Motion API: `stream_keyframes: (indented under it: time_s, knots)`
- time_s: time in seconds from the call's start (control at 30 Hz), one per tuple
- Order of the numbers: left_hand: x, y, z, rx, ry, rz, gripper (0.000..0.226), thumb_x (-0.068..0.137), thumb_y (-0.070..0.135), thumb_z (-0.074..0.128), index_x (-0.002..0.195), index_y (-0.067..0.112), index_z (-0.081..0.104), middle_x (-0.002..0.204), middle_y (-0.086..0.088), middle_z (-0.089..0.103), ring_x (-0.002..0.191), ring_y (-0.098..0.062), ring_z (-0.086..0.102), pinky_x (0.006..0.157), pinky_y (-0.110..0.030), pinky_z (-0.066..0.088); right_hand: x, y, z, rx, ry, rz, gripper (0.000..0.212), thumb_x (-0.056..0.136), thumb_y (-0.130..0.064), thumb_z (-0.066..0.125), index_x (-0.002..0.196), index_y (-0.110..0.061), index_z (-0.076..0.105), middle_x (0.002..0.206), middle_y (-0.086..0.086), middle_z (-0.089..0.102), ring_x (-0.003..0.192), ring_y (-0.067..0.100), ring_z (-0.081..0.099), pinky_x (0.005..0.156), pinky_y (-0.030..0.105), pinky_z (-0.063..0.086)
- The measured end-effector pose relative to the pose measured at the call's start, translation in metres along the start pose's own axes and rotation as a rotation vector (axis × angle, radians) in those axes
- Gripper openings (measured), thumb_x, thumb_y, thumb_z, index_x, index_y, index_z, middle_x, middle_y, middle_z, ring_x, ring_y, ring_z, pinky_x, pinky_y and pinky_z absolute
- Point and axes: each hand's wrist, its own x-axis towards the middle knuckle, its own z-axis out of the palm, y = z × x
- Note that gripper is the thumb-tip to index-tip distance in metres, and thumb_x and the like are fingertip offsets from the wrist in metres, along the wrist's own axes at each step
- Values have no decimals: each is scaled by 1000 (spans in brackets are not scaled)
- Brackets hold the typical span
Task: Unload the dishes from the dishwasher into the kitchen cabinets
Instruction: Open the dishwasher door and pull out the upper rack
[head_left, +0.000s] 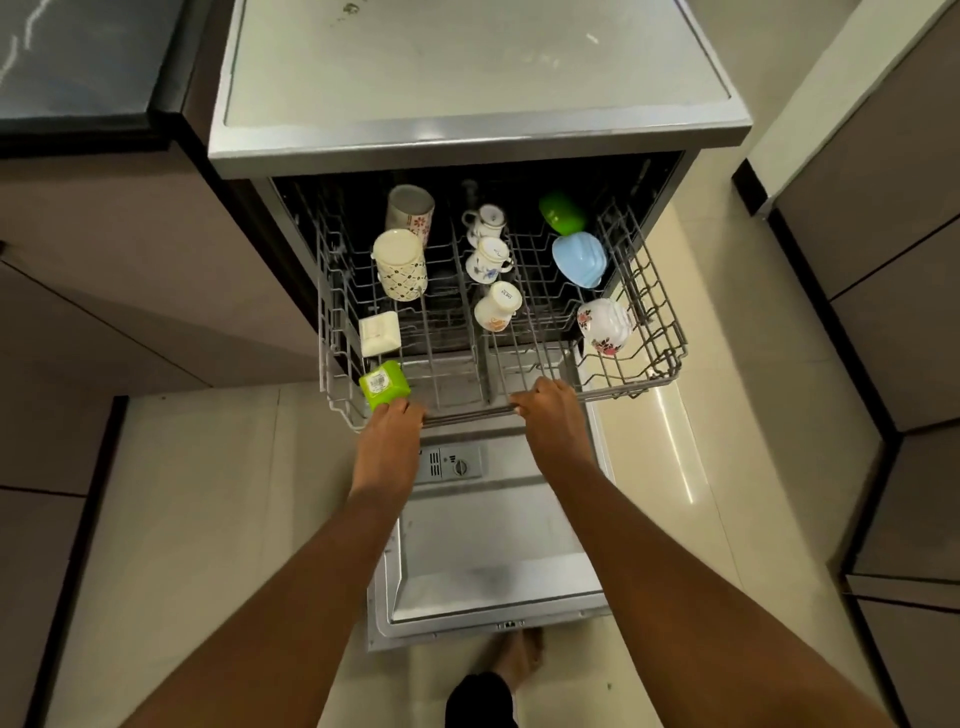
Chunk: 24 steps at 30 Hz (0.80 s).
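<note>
Dishwasher door (493, 561) lies flat beneath both forearms, and the upper rack (660, 358) sits out over it, both hands curled on its front rail: left hand (392, 423), right hand (548, 410). Nothing looks unloaded yet. Beyond the left hand sit two tall patterned mugs (400, 265); beyond the right, a blue bowl (579, 258) and floral bowl (605, 325). Three small teacups (488, 257) stand between. A green square container (384, 384) touches the left fingers. The whole unloading remains, I'd say.

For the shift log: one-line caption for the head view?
Both hands, left and right, grip the front rail of the upper rack, loaded with cups and bowls.
</note>
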Motion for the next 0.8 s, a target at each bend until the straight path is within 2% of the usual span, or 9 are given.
stream_keyframes:
  time_s: [0.1,0.3,0.4,0.57,0.8]
  knots:
    - [-6,0,2,-39,10,-29,31,89,-2,57,114,14,64,118,-6,62,108,-24,56,83,-37,52,-4,-3,-8,16,-10,-2,24,91,-16,67,114,-14,73,112,13,68,105,27,59,87,32,50]
    - [-25,-5,5,-34,-16,-37,36,86,-5,58,110,20,65,112,-2,63,104,-23,55,75,-37,54,-28,-7,-7,15,-8,17,24,94,-13,63,116,-14,72,107,9,69,103,23,57,86,29,47]
    - [-39,-8,10,-33,-31,-27,41,85,-6,60,113,22,65,114,1,63,106,-21,56,76,-37,56,-44,-6,-4,8,-5,21,23,92,-10,65,114,-12,73,106,10,70,103,24,59,87,30,48]
    - [-65,-12,16,-56,-67,-41,36,87,-2,57,112,22,67,114,0,63,107,-22,55,76,-39,56,-73,-7,1,-3,-31,25,24,90,-13,69,114,-15,73,113,7,69,107,21,59,93,29,51]
    - [-103,-5,18,-70,-80,-26,42,85,-8,57,117,17,67,117,-5,63,111,-23,56,82,-38,56,-107,-2,1,-8,-24,67,23,92,-7,65,109,-17,76,104,5,71,99,21,61,88,30,48]
